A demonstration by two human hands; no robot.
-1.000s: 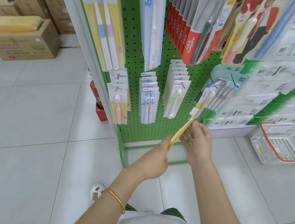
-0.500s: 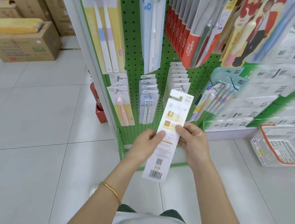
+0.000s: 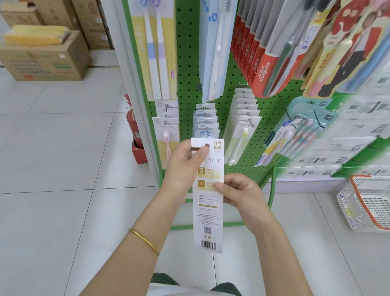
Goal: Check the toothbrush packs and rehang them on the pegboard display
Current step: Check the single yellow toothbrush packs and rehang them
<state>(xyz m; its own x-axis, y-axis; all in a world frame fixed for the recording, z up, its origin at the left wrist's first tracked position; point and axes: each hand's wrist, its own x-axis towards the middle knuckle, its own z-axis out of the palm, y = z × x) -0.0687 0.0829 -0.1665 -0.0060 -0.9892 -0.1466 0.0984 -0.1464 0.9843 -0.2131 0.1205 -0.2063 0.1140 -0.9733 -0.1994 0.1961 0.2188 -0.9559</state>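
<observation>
I hold a long white toothbrush pack (image 3: 208, 212) upright in front of me, its printed back with gold panels and a barcode facing me. My left hand (image 3: 184, 166) pinches its top end near the hang hole, thumb on the card. My right hand (image 3: 242, 194) pinches the pack's right edge at mid-height. Behind it stands the green pegboard (image 3: 187, 57), with rows of hanging toothbrush packs: a yellow twin pack (image 3: 155, 46), red Colgate packs (image 3: 260, 58) and small white packs (image 3: 243, 124) on pegs.
A white and orange shopping basket (image 3: 377, 205) sits on the tiled floor at the right. Cardboard boxes (image 3: 43, 60) are stacked at the back left. A red fire extinguisher (image 3: 133, 126) stands beside the display's left foot.
The pack was edge-on near the pegboard, then turned to show its back. Now it is upright and closer, and my left hand has slid up to its top end.
</observation>
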